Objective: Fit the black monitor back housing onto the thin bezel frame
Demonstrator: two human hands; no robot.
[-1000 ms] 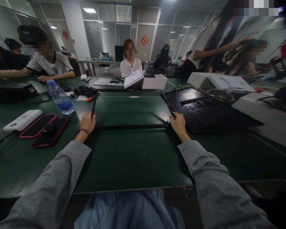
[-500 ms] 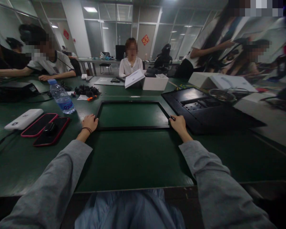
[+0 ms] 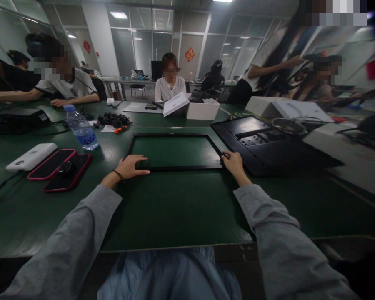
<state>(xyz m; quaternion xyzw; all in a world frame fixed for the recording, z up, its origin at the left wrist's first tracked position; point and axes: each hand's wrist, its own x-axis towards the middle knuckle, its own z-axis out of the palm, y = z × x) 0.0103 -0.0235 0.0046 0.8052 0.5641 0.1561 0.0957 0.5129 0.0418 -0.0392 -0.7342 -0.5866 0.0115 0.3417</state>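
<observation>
The left hand lies flat and open, palm down, fingers spread, with the fingertips resting on the near-left corner of a black rectangular frame. The frame lies flat on the green table, straight ahead of both hands. The right hand sits at the frame's near-right corner with its fingers curled against it; whether they actually clasp the rail cannot be told. Just to the right of that hand lies a black monitor back panel, close beside the frame. Out to the left of the left hand are two red-cased phones, then a white power bank. A water bottle stands beyond them.
</observation>
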